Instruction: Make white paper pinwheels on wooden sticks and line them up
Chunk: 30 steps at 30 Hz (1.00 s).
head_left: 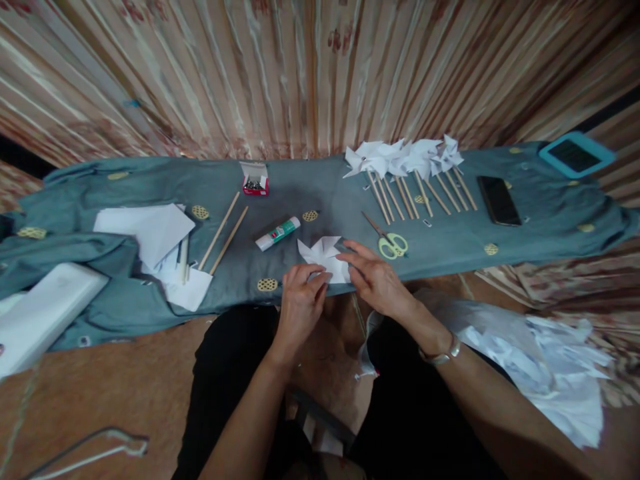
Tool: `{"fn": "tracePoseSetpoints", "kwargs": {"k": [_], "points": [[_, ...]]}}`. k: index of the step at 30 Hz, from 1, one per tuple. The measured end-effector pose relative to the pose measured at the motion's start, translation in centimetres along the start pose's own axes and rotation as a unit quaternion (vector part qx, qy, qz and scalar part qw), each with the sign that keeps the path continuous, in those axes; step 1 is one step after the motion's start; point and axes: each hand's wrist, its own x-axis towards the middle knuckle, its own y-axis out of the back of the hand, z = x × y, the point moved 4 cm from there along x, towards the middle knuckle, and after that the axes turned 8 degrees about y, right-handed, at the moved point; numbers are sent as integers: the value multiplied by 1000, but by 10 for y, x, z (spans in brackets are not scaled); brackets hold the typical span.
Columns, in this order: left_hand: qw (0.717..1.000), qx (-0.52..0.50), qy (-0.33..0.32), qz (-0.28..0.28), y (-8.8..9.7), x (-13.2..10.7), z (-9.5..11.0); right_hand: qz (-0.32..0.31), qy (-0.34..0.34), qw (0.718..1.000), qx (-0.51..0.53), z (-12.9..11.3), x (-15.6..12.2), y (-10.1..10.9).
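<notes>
A white paper pinwheel (320, 249), with its corners folded, is at the front edge of the cloth-covered table. My left hand (301, 297) pinches its lower left part between thumb and fingers. At the pinwheel's right side, my right hand (376, 279) has its bent fingers closed on the paper's edge. Just beyond the pinwheel lies a glue stick (278, 233) with a green label. Scissors (387, 241) with yellow-green handles rest to the right, near my right hand. Further left, two wooden sticks (220, 233) lie side by side.
An open red box (256, 185) of small metal pieces stands at the back. Several pinwheels on sticks (400, 160) lie in a row, beside a phone (499, 200) and a blue-framed device (577, 155). Paper sheets (163, 233) and a white box (55, 313) are left; a bag of folded paper (545, 367) is low right.
</notes>
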Motion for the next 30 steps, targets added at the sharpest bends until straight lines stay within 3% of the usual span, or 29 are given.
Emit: {"fn": "tracePoseSetpoints", "kwargs": {"k": [6, 11, 19, 30], "points": [[1000, 13, -7, -24, -2, 3, 0, 19, -91, 991, 91, 18, 3, -9], [998, 35, -7, -49, -2, 5, 0, 10, -92, 991, 98, 19, 7, -10], [999, 26, 9, -43, 28, -18, 18, -30, -126, 988, 86, 18, 3, -9], [996, 3, 81, 22, -6, -19, 6, -12, -97, 991, 95, 10, -2, -8]]}}
